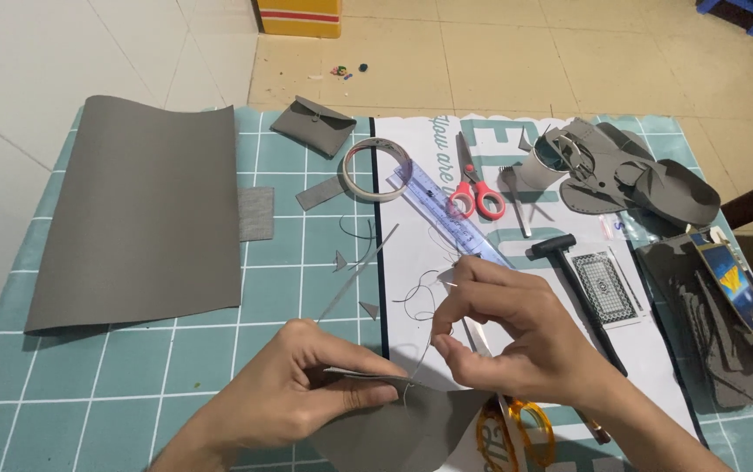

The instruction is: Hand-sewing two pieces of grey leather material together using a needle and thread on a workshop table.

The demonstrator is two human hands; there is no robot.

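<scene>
Nearest the lens: grey leather piece (394,428), folded, low at the frame's bottom edge, over the teal grid mat (131,385) on the desk. Left hand (306,393) pinched closed on its upper fold, thumb on top, fingers underneath. Right hand (516,336) just beside and slightly above, fingertips pressed together on a thin needle or thread end, too fine to tell which; dark thread (416,297) looping from it across the white sheet (411,262). Partly under the right wrist: yellow-handled scissors (516,433).

Farther up the white sheet: clear blue ruler (446,214) lying diagonally, roll of tape (376,169) touching its upper end, red-handled scissors (474,190) just beside. Close by, a metal pronged tool (516,201) and a black-headed hammer (569,271), handle running toward the right forearm. Small patterned card (603,284) right of the hammer.

Left side of the mat: large grey leather sheet (145,210), top edge curled, with a small grey fabric swatch (256,213) touching its right edge. Small grey pouch (313,125) near the mat's top. Scattered grey offcuts (354,280) between sheet and hands. Upper right: heap of cut grey leather parts (638,175); beneath it, more dark pieces with a blue box (735,293) on top.
</scene>
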